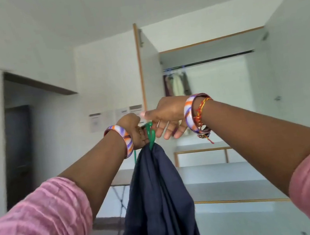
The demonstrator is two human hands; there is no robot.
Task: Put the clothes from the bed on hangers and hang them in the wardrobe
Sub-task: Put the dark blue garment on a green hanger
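Observation:
A dark navy garment (157, 193) hangs from a green plastic hanger (150, 133) held up in front of me. My left hand (134, 130) is closed around the hanger's hook and neck. My right hand (167, 115) reaches in from the right, thumb and forefinger at the hook's top, the other fingers spread loosely. Ahead, the open wardrobe shows a dark hanging rail (212, 59) with several garments (177, 84) bunched at its left end.
The wardrobe's left door (148, 68) and right door (297, 55) stand open. Shelves (218, 168) lie below the rail. A small folding table (119, 181) stands left of the wardrobe. A dark doorway (20, 153) opens at the left.

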